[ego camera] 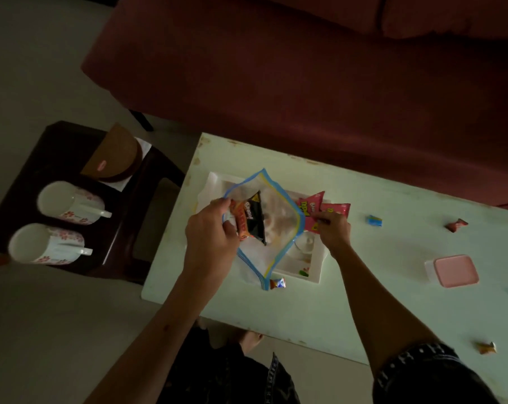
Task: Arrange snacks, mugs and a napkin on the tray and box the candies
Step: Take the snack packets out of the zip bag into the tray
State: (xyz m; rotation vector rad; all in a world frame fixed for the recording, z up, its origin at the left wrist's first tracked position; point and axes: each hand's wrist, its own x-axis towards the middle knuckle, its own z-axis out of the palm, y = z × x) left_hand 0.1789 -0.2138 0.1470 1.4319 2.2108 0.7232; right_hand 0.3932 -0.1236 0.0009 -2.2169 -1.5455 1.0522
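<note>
At frame centre, both hands pinched the zip bag (pixel 271 217): left hand (pixel 210 231) and right hand (pixel 333 228) spread its mouth above the tray (pixel 315 272), seemingly to free snack packets (pixel 251 218).

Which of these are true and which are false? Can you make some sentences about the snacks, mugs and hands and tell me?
1. Both mugs stand on the dark side table. True.
2. The pink-lidded box is inside the tray. False: it sits on the white table, right of the tray.
3. The left hand grips the zip bag. True.
4. The zip bag is empty. False: a black snack packet and an orange one are inside.
5. The right hand holds a mug. False: it pinches a pink snack packet.
</note>
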